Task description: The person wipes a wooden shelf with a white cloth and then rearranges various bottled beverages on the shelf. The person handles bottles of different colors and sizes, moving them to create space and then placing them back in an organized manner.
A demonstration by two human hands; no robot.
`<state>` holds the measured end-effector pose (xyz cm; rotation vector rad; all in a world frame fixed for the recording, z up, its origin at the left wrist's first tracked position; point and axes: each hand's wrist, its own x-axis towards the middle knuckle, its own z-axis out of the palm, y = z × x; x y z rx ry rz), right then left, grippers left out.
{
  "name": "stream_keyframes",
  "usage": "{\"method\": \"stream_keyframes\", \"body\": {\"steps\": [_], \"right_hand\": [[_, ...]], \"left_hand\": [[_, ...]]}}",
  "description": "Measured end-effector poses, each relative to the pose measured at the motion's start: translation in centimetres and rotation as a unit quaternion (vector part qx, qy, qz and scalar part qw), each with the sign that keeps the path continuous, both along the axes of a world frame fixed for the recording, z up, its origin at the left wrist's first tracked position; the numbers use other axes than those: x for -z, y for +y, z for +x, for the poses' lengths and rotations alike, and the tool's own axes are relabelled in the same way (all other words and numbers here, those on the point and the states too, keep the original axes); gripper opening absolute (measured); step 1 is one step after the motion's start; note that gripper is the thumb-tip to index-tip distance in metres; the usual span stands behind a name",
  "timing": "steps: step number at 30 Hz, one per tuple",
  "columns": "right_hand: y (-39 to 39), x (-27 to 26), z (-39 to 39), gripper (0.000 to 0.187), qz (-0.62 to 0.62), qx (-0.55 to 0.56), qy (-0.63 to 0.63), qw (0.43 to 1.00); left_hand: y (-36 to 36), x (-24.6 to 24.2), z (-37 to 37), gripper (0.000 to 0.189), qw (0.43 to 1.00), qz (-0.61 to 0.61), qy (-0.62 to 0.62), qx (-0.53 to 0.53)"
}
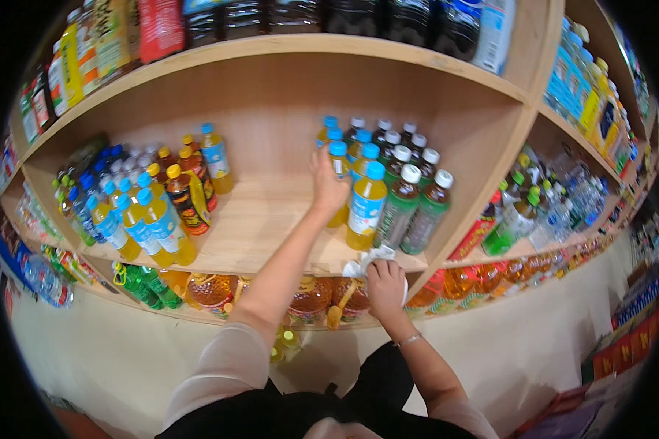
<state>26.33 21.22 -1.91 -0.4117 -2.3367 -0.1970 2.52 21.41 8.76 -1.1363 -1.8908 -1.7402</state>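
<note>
My left hand [329, 184] is wrapped around a yellow drink bottle [338, 163] with a light-blue cap, at the left edge of a group on the middle shelf [258, 219]. More bottles of that kind [367, 211] stand beside it, and to their right are dark bottles with white caps and green labels [398, 211]. Lower down, at the shelf's front edge, my right hand [385, 282] holds a crumpled white cloth or tissue [381, 255]; its fingers hide part of it.
On the shelf's left stand blue-capped yellow bottles [162, 230], dark bottles with yellow caps [185, 200] and a single blue-capped bottle [215, 159]. Large amber jugs [310, 299] fill the shelf below. A wooden upright [489, 186] bounds the right side. Small yellow-capped bottles [288, 339] are on the floor.
</note>
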Motion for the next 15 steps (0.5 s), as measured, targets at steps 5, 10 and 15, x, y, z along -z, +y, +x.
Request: {"method": "stream_keyframes", "body": {"steps": [5,10,15], "right_hand": [[0.3,0.7,0.1,0.018,0.014,0.002,0.02,1.0],[1.3,1.4,0.8,0.017,0.023,0.011,0.012,1.0],[1.3,1.4,0.3,0.017,0.014,-0.003,0.018,1.0]], "left_hand": [[-1.4,1.3,-3.9,0.081,0.993,0.05,0.031,0.1],[-7.4,-5.1,-17.6,0.086,0.93,0.003,0.099,-0.354],[-12.2,-3.5,-26.7,0.046,0.909,-0.15,0.052,-0.385]]}}
